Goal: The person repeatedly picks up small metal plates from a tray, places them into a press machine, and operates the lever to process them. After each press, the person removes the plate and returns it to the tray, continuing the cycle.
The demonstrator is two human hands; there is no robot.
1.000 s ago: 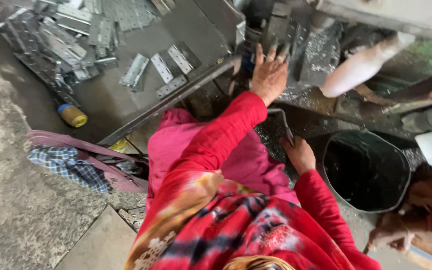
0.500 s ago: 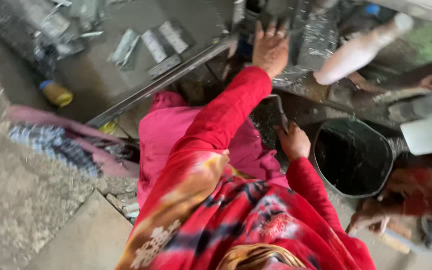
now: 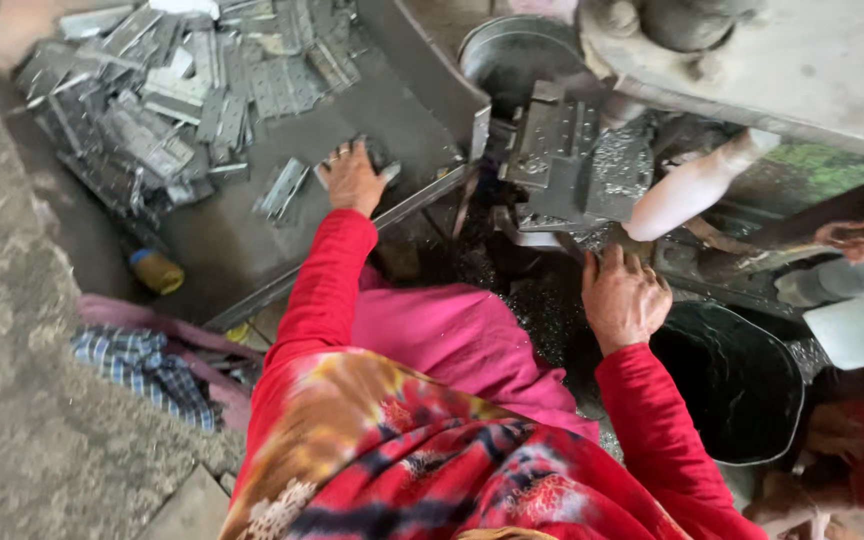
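Right hand (image 3: 624,300) sits knuckles-up, fingers curled together, at the edge of a metal press block (image 3: 564,160), squeezed in beside a black bucket (image 3: 727,385), not much room there. Left hand (image 3: 352,178) is further out on the grey steel tray (image 3: 252,255), fingers spread over a flat stamped plate (image 3: 380,158) near the raised rim. Beyond it there's a loose heap of dull metal plates (image 3: 167,95).

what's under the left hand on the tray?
The left hand lies flat on a grey metal plate on the metal tray. Only the plate's edges show; the palm covers the rest.
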